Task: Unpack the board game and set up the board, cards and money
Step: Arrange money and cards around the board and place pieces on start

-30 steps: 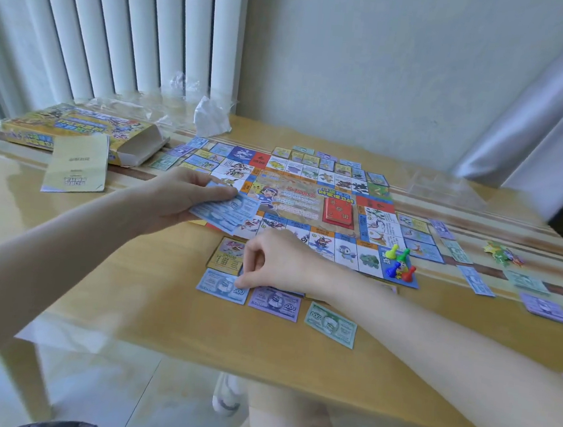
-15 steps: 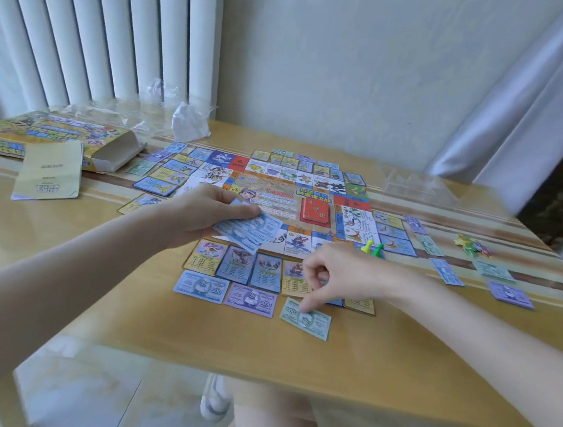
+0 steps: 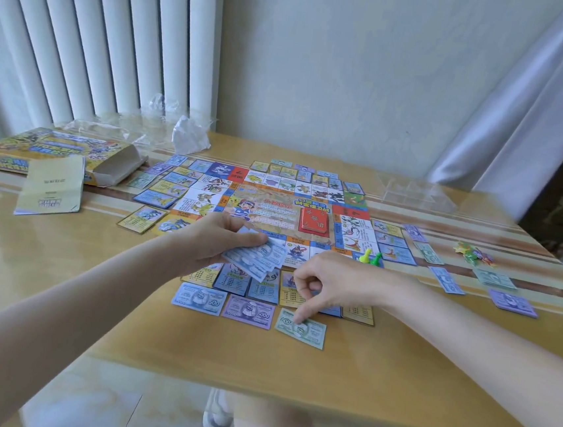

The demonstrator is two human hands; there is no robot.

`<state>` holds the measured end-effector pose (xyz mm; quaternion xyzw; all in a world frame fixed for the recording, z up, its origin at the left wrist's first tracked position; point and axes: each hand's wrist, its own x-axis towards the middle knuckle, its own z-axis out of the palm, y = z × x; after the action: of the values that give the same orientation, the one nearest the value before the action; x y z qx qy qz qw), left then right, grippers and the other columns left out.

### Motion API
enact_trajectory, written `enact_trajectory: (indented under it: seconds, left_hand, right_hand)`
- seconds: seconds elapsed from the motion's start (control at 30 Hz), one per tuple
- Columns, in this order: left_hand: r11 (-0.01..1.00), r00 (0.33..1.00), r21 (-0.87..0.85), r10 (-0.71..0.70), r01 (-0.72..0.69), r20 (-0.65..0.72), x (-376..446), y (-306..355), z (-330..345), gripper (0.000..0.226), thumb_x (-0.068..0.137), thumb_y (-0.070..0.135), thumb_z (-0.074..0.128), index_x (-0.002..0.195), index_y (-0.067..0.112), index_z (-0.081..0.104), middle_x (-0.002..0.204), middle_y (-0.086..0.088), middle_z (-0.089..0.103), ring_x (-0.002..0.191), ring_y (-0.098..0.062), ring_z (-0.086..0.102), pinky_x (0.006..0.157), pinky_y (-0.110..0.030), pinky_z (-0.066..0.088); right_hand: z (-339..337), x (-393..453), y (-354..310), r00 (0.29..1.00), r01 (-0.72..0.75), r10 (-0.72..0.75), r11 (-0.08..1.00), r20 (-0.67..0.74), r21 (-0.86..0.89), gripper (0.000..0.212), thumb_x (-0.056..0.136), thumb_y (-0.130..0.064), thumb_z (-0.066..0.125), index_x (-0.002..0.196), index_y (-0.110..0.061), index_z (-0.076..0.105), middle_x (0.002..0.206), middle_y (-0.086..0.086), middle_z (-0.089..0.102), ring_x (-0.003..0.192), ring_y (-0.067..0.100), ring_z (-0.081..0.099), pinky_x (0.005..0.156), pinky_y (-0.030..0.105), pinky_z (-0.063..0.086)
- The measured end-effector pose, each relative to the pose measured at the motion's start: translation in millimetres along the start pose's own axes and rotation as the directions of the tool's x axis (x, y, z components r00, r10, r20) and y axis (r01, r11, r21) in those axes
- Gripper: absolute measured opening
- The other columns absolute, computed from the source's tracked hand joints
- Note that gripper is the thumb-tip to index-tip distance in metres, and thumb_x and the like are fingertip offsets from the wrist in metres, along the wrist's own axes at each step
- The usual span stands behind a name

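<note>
Glossy wood table [image 3: 396, 362], white vert. blinds [image 3: 100, 41] behind, curtain [image 3: 523, 116] rt. L hand [image 3: 215, 241] pinching fanned blue notes [image 3: 262, 258]; R hand [image 3: 331, 283] forefinger pressing green note [image 3: 310, 333], rest curled.

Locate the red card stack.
In the head view, the red card stack lies on the board, right of its middle, beyond the yellow pawn and green pawn.

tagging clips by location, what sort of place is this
Probably a room in a home, by a window: a glossy light wooden table against a plain white wall, white vertical blinds on the left, a pale grey curtain on the right.
</note>
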<state>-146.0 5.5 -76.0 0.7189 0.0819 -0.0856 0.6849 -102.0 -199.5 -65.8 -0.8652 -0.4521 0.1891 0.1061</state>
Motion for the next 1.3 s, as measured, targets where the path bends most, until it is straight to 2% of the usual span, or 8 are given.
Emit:
enact_trajectory:
  seconds: [0.3, 0.4, 0.53, 0.67, 0.8, 0.9, 1.03, 1.3]
  left_hand:
    - [0.999, 0.999, -0.039, 0.026, -0.028, -0.032, -1.3, 11.0, 3.3, 0.013, 0.085, 0.010, 0.063, 0.073, 0.004, 0.063, 0.063, -0.002, 0.067, 0.053, -0.008, 0.064, 0.051, -0.015, 0.051]
    - [0.999, 0.998, -0.044, 0.027, -0.030, -0.063, 5.7, 13.9, 11.0, 0.013, 0.084, 0.012, 0.065, 0.077, 0.002, 0.063, 0.070, -0.006, 0.065, 0.054, -0.008, 0.064, 0.052, -0.014, 0.052]
    - [0.996, 0.992, 0.022, 0.091, -0.090, -0.086, 19.9, 20.1, 39.0, 0.013, 0.085, 0.014, 0.065, 0.080, 0.002, 0.063, 0.066, -0.004, 0.061, 0.058, -0.011, 0.058, 0.055, -0.017, 0.050]
    - [0.992, 0.990, 0.027, 0.123, -0.122, -0.061, 35.9, 26.7, 75.0, 0.016, 0.088, 0.011, 0.062, 0.072, 0.006, 0.061, 0.059, -0.002, 0.058, 0.048, -0.004, 0.056, 0.046, -0.013, 0.046]
    - [0.998, 0.998, 0.017, 0.063, -0.063, -0.001, 52.5, 29.0, 110.8, 0.012, 0.091, 0.012, 0.057, 0.090, 0.001, 0.062, 0.085, -0.012, 0.060, 0.070, -0.011, 0.060, 0.060, -0.016, 0.055]
    - [0.998, 0.996, 0.060, 0.019, -0.024, 0.083, 63.3, 32.8, 139.1, 0.019, 0.094, 0.008, 0.049, 0.108, -0.002, 0.055, 0.107, -0.019, 0.058, 0.083, -0.019, 0.061, 0.078, -0.027, 0.055]
    - [0.994, 0.973, 0.113, -0.035, 0.009, 0.229, 64.2, 42.3, 169.8, 0.014, 0.096, 0.007, 0.041, 0.099, 0.005, 0.055, 0.086, -0.008, 0.059, 0.068, -0.014, 0.058, 0.060, -0.020, 0.051]
    - [0.993, 0.943, 0.076, 0.060, -0.090, 0.328, 59.8, 47.9, 252.4, 0.026, 0.098, 0.020, 0.039, 0.075, 0.023, 0.051, 0.059, 0.015, 0.062, 0.067, -0.005, 0.052, 0.064, -0.018, 0.041]
  right_hand:
    - [-18.1, -4.4, 0.5, 0.985, -0.066, 0.090, 0.984, -0.146, 0.163, 0.028, 0.075, -0.035, 0.075, 0.067, -0.017, 0.056, 0.057, -0.010, 0.046, 0.053, 0.003, 0.039, 0.055, 0.018, 0.033]
    - [-25.2, -6.2, 2.1, 0.891, -0.022, 0.136, 0.966, -0.434, 0.258, 0.023, 0.081, -0.039, 0.069, 0.080, -0.018, 0.058, 0.080, -0.003, 0.061, 0.074, 0.009, 0.054, 0.068, 0.024, 0.042]
    - [-19.5, -9.4, -1.1, 0.900, -0.017, 0.092, 0.984, -0.425, 0.176, 0.039, 0.076, -0.044, 0.072, 0.100, -0.024, 0.049, 0.108, -0.006, 0.056, 0.103, 0.013, 0.053, 0.086, 0.031, 0.045]
    - [-16.9, -17.2, 8.6, 0.842, -0.070, 0.101, 0.995, -0.530, 0.077, 0.036, 0.075, -0.029, 0.076, 0.091, -0.017, 0.045, 0.095, -0.001, 0.056, 0.087, 0.021, 0.049, 0.072, 0.030, 0.039]
    - [-22.2, -39.9, 33.0, 0.799, -0.169, 0.195, 0.981, -0.569, 0.099, 0.027, 0.075, -0.021, 0.077, 0.083, -0.013, 0.052, 0.076, -0.006, 0.053, 0.071, 0.015, 0.046, 0.059, 0.017, 0.033]
    - [-21.7, -56.3, 49.4, 0.780, -0.194, 0.220, 0.975, -0.586, 0.109, 0.030, 0.074, -0.026, 0.078, 0.079, -0.014, 0.051, 0.071, -0.004, 0.051, 0.069, 0.016, 0.044, 0.058, 0.024, 0.031]
    - [-24.1, -80.6, 71.9, 0.775, -0.245, 0.269, 0.962, -0.572, 0.119, 0.028, 0.071, -0.022, 0.079, 0.082, -0.015, 0.055, 0.071, -0.003, 0.051, 0.063, 0.009, 0.042, 0.057, 0.018, 0.032]
    - [-33.1, -138.0, 119.1, 0.709, -0.248, 0.440, 0.887, -0.550, 0.390, 0.026, 0.069, -0.006, 0.079, 0.076, -0.022, 0.059, 0.077, -0.006, 0.062, 0.071, 0.008, 0.055, 0.074, 0.031, 0.053]
